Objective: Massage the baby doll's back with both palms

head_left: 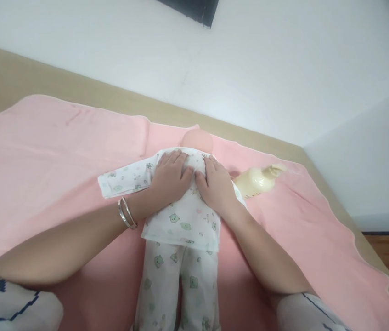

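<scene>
A baby doll lies on a pink blanket [111, 124], its smooth round head [197, 140] farthest from me. It wears a white long-sleeved top [183, 220] and matching trousers [161, 285], both printed with small green bears. My left hand [170, 179] rests flat on one side of the top's chest, fingers stretched toward the neckline. On the other side of the chest, my right hand [217, 184] lies flat too, thumb close to the left thumb. One sleeve [125, 178] sticks out to the left. My right hand and wrist partly hide the other sleeve.
A shiny cream-yellow item [258, 180] with a narrow, twisted end lies right of the doll; its kind is unclear. The blanket covers a tan tabletop [87, 89] against a white wall [128, 50]. A dark object [194, 9] shows at the top.
</scene>
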`<state>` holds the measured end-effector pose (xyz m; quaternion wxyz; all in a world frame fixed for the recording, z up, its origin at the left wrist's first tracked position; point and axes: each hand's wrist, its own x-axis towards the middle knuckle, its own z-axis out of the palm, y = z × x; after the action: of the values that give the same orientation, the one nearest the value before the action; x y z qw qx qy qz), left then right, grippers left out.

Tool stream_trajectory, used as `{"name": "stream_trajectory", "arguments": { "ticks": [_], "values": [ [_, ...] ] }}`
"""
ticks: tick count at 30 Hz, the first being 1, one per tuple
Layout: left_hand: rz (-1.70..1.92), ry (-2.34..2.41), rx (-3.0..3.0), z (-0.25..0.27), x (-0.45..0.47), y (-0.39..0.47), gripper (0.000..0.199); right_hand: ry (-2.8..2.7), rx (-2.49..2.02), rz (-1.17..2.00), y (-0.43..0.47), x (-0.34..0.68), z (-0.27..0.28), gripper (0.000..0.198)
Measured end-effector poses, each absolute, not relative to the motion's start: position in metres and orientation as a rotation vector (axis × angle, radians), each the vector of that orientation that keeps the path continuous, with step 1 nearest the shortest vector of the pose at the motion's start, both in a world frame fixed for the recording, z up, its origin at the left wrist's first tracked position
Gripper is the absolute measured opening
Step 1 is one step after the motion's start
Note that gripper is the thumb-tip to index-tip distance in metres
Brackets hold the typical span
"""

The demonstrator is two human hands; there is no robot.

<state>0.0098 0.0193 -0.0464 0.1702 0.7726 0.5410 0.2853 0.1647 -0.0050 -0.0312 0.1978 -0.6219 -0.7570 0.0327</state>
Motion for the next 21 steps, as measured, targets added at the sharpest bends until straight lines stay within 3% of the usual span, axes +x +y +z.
{"name": "stream_trajectory", "arguments": {
  "ticks": [21],
  "values": [
    [0.787, 1.519, 2.199, -0.044, 0.0084, 0.0181, 0.056, -2.188, -1.794, 0.072, -0.0028, 0.1664, -0.0322, 0.065]
  ]
}}
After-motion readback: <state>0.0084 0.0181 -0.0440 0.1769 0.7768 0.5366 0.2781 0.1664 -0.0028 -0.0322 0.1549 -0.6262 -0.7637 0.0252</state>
